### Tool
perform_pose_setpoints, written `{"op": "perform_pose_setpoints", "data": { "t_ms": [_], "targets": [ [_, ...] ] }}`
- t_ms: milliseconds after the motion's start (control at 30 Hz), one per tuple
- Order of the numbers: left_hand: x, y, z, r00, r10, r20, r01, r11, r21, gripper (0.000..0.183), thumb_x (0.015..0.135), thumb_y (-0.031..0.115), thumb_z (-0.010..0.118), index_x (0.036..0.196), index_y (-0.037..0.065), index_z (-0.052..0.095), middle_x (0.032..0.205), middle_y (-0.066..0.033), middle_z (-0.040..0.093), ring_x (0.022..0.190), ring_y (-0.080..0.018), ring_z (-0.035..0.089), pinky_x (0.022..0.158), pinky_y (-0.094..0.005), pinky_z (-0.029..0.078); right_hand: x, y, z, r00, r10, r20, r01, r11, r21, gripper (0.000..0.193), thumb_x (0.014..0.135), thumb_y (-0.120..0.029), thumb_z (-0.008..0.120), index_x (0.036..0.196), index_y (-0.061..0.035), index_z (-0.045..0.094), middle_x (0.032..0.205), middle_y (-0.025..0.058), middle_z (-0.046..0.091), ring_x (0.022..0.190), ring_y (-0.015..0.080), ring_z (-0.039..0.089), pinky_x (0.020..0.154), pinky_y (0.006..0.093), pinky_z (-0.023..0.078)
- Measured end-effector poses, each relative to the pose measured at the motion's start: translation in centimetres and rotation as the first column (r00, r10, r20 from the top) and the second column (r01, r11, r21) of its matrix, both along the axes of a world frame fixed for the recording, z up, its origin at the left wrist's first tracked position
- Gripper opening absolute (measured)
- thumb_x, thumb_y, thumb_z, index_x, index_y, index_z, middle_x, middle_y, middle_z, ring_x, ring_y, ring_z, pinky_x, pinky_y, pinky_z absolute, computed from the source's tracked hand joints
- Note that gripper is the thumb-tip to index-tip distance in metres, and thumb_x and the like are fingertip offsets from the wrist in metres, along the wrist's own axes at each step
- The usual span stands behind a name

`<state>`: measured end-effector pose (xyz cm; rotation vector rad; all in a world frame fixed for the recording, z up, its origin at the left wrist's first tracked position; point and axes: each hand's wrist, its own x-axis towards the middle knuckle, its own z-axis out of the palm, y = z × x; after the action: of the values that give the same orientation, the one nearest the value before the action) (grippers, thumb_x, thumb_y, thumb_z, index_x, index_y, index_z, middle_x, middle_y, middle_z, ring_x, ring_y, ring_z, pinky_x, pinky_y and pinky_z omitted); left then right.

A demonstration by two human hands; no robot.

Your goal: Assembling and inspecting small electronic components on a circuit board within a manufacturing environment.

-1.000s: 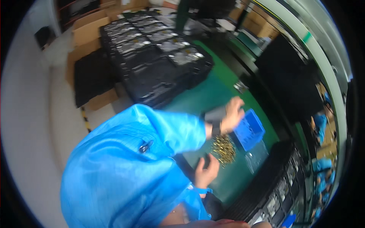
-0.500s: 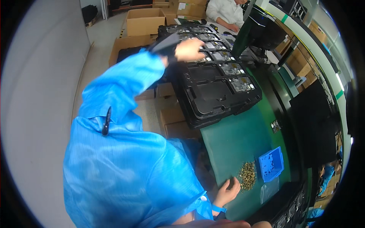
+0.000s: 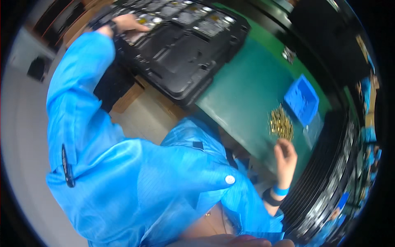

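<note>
My left hand (image 3: pixel 129 22), blurred, reaches over the left side of a black molded tray (image 3: pixel 177 84). Its fingers are stretched out over a circuit board (image 3: pixel 138 35) in one of the tray's recesses; a firm grip on it does not show. At the near edge of a pile of small brass-coloured metal parts (image 3: pixel 281 124) is my right hand (image 3: pixel 286 158). Its thumb and forefinger are curled together, and whatever is between the tips is too small to make out. A blue plastic bin (image 3: pixel 302 101) with small dark specks inside stands just beyond the pile.
The tray rests on a green-topped bench (image 3: pixel 242 86), with more boards (image 3: pixel 210 26) in its far recesses. A small metallic part (image 3: pixel 289 54) lies toward the back. Beside the bin is a clear plastic bag (image 3: pixel 313 129). Stacked black trays (image 3: pixel 317 173) rise at the right.
My view has swung, so the tray sits higher and further left. My left hand has come down onto a board beside the vacant recesses. My right thumb and forefinger have drawn closer together.
</note>
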<state>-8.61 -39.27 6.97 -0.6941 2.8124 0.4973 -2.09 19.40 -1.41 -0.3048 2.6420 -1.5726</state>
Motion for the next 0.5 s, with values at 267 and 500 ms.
{"op": "perform_pose_setpoints", "data": {
  "t_ms": [267, 500],
  "targets": [
    [6.1, 8.8, 3.7, 0.745, 0.093, -0.66, 0.125, 0.953, 0.275, 0.032, 0.081, 0.027, 0.06, 0.095, -0.001, 0.06, 0.077, -0.0027, 0.061, 0.064, -0.0059, 0.055, 0.057, -0.0203, 0.043, 1.6, -0.8, 2.3, 0.993, -0.007, -0.119, 0.005, 1.0, -0.012, 0.029, 0.073, -0.004, 0.06, 0.101, 0.0021, 0.054, 0.094, 0.0094, 0.058, 0.09, 0.0187, 0.055, 0.081, 0.0303, 0.042],
    [9.4, 33.8, -4.7, 0.606, -0.32, -0.729, 0.75, 0.535, 0.389, 0.026, 0.077, 0.013, 0.063, 0.098, -0.002, 0.058, 0.093, -0.0063, 0.059, 0.079, -0.0123, 0.055, 0.069, -0.0251, 0.044, 3.8, -5.9, 0.4, 0.889, 0.438, 0.13, -0.183, 0.602, -0.777, 0.042, 0.08, -0.013, 0.061, 0.116, 0.0017, 0.046, 0.107, 0.0126, 0.053, 0.096, 0.0181, 0.053, 0.083, 0.0294, 0.041]
  ]
}}
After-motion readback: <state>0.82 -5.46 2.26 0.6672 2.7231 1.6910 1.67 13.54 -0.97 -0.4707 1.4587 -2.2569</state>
